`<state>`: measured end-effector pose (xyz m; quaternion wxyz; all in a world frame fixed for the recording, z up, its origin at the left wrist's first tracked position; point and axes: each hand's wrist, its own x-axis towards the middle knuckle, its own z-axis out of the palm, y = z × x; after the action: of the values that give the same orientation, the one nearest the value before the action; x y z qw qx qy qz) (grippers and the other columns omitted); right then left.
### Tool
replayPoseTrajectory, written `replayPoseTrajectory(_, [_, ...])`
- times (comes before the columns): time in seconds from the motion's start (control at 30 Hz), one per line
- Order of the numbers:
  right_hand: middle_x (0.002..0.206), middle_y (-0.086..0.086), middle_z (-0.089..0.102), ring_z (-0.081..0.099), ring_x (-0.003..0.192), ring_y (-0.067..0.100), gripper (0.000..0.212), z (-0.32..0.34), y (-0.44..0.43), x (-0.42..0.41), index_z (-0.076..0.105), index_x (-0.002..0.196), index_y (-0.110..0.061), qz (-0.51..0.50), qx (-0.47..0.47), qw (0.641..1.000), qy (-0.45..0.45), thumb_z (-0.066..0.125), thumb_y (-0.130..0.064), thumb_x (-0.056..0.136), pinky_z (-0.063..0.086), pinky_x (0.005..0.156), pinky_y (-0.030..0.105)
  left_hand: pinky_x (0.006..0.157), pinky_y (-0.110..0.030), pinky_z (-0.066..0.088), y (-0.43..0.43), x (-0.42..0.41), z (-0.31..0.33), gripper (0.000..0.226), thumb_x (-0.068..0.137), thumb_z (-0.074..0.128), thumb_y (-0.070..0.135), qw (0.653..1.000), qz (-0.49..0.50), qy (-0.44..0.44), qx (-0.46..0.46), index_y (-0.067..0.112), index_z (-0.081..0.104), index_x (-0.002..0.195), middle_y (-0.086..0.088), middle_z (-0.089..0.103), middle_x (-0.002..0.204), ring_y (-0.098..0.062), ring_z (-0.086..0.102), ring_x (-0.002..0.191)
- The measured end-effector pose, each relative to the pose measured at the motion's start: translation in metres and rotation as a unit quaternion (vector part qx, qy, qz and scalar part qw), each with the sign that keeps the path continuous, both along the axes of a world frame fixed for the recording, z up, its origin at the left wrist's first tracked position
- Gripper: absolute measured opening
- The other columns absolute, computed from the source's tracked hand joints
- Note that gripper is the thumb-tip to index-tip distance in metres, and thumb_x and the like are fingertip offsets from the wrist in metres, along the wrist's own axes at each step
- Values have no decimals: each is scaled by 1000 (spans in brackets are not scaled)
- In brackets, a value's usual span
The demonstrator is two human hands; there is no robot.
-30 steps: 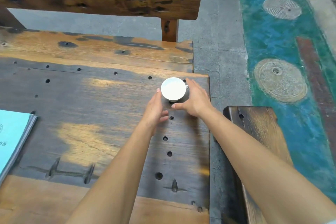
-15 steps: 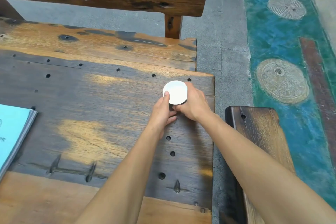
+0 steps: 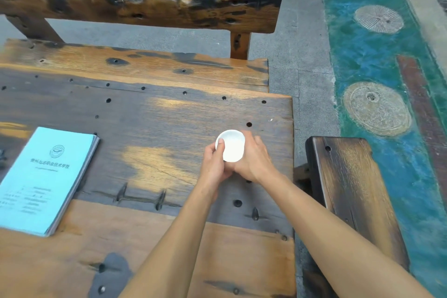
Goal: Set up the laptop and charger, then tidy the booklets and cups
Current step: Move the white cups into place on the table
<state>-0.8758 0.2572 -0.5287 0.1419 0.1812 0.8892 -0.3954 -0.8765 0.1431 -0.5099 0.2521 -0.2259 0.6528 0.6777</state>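
Note:
A small white cup [image 3: 232, 146] is held over the right part of the wooden table [image 3: 150, 123], seen from above so that only its pale inside shows. My left hand [image 3: 214, 164] wraps its left side, with the thumb on the rim. My right hand [image 3: 254, 159] cups its right side and bottom. A stack of light blue booklets [image 3: 43, 176] lies flat at the table's left edge, a round emblem and printed lines on the top cover. No laptop or charger is in view.
A rough wooden bench back [image 3: 145, 7] runs behind the table. A dark wooden bench seat [image 3: 350, 189] stands to the right, across a narrow gap. Beyond it lies a teal floor strip with round stone discs [image 3: 376, 109]. The tabletop has several holes and metal staples.
Both hands have lifted the cup a little and drawn it toward me. The view has shifted, so the booklets show more fully at the left.

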Motion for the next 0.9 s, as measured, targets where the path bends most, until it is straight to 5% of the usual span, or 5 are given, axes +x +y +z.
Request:
replayPoseTrajectory(0.27, [145, 8, 53, 49, 134, 32, 120, 22, -38, 117, 22, 158, -29, -50, -20, 999, 2, 87, -49, 59, 44, 101, 38, 108, -51, 47, -34, 97, 22, 48, 101, 41, 57, 997, -78, 15, -25, 26, 60, 132, -10, 51, 141, -25, 59, 125])
replayPoseTrajectory(0.43, [125, 6, 64, 57, 119, 29, 88, 31, -48, 203, 41, 142, -35, -102, -11, 995, -5, 79, -52, 64, 44, 81, 33, 89, -44, 58, -42, 178, 27, 47, 101, 43, 55, 996, -90, 9, 2, 22, 48, 133, -3, 65, 121, -16, 67, 100])
replayPoseTrajectory(0.57, [128, 3, 65, 58, 118, 26, 54, 33, -55, 270, 49, 138, -30, -163, -45, 985, 10, 63, -44, 88, 51, 95, 39, 91, -52, 58, -52, 243, 32, 45, 101, 45, 55, 995, -99, -1, 29, 19, 53, 126, -8, 69, 117, -27, 72, 103])
replayPoseTrajectory(0.73, [129, 13, 55, 66, 97, 29, 37, 27, -66, 341, 54, 138, -26, -267, -190, 945, -7, 44, -20, 104, 61, 50, 31, 100, -54, 53, -64, 312, 34, 43, 104, 42, 49, 994, -104, -18, 35, 18, 61, 126, -11, 71, 121, -27, 69, 111])
replayPoseTrajectory(0.9, [130, 11, 52, 63, 106, 32, 33, 14, -79, 399, 57, 135, -27, -295, -235, 925, -39, 45, -22, 105, 60, 49, 31, 105, -49, 48, -72, 378, 20, 46, 102, 42, 53, 993, -106, -43, -17, 21, 47, 134, -4, 66, 124, -24, 66, 114])
